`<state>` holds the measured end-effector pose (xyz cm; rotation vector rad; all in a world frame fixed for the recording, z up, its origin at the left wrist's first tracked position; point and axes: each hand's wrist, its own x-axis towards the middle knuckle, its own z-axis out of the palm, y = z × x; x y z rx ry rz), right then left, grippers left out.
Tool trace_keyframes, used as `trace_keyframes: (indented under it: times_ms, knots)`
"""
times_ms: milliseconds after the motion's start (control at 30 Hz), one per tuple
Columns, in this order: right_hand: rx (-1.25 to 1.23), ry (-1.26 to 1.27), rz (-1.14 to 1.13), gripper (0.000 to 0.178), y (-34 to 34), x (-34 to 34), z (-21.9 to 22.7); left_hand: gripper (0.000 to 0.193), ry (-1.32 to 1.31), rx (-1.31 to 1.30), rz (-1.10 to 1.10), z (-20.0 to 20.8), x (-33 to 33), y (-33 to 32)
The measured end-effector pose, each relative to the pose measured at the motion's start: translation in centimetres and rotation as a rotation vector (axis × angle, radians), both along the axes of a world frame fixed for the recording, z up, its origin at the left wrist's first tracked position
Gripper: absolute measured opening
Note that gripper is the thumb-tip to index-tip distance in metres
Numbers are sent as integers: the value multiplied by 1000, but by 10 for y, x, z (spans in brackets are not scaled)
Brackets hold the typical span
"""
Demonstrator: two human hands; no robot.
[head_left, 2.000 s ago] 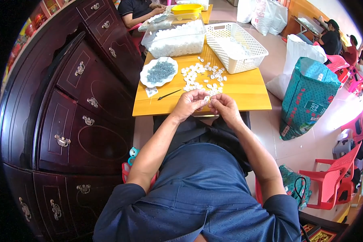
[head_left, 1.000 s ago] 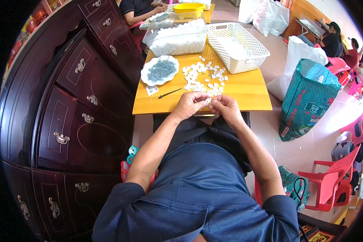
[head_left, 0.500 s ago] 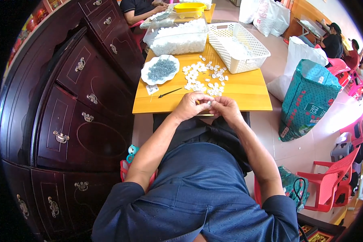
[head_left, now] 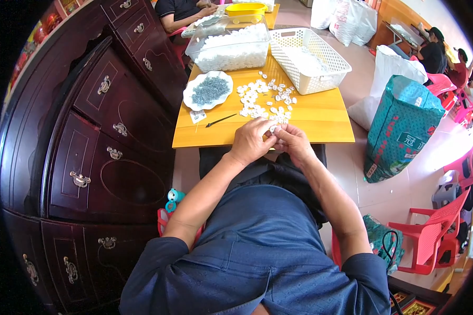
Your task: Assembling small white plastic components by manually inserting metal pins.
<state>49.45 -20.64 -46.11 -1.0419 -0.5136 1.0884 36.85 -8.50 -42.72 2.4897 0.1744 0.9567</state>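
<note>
My left hand (head_left: pixel 251 140) and my right hand (head_left: pixel 295 143) meet at the near edge of the wooden table (head_left: pixel 326 123). Between their closed fingertips they grip one small white plastic piece (head_left: pixel 273 129); its details are mostly covered by the fingers. Just beyond my hands lies a loose spread of similar small white oval pieces (head_left: pixel 253 111). A thin dark pointed tool (head_left: pixel 220 121) rests on the tabletop left of them. Farther left is a white scalloped plate (head_left: pixel 193 85) heaped with small grey metal pins or screws (head_left: pixel 211 91).
A clear bin (head_left: pixel 227 47) of white pieces and a white perforated basket (head_left: pixel 328 84) stand at the table's far side. A person (head_left: pixel 180 14) works beyond. Dark drawers (head_left: pixel 110 131) line the left; a teal sack (head_left: pixel 402 131) and pink chair (head_left: pixel 431 231) stand right.
My left hand has turned a little and its fingers have curled in more. The white piece has shifted slightly upward between the fingertips.
</note>
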Motion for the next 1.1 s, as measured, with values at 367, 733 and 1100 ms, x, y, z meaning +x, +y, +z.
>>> trace_keyframes:
  times_ms: [367,733,1100]
  knots:
    - [-62,40,47,24,-5,3,-1,23,0,-21,-62,4,-4,-2]
    - [-44,-21,3,24,-2,-1,0,24,44,20,-50,3,-3,1]
    - [-16,-115,-26,24,-8,-6,9,18,-76,21,-124,1,-4,2]
